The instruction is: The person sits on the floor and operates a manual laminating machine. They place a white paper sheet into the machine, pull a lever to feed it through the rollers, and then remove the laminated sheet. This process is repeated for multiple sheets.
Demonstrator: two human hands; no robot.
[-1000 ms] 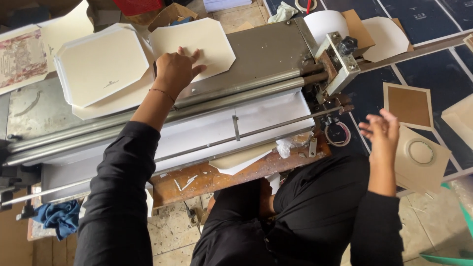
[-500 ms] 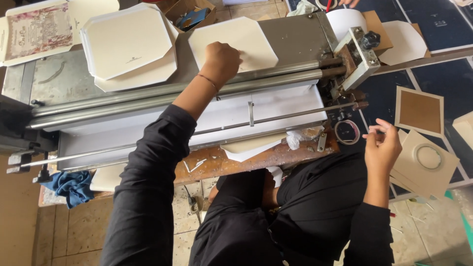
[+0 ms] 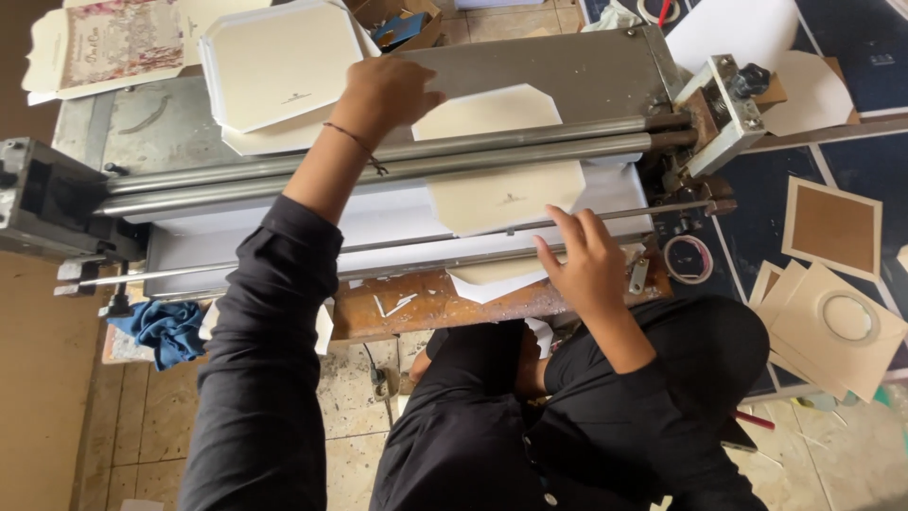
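Take the roller machine [image 3: 57,203] as your landmark. Beyond its far left corner you see a printed floral card [image 3: 118,40] lying flat. Below its left end a crumpled blue cloth [image 3: 165,331] lies at the edge of the tiled floor [image 3: 350,445]. Just off its right end sits a roll of tape [image 3: 688,258]. Further right you find a brown square board with a pale border [image 3: 832,227], and nearer you a tan sheet with a round cut-out [image 3: 837,326].
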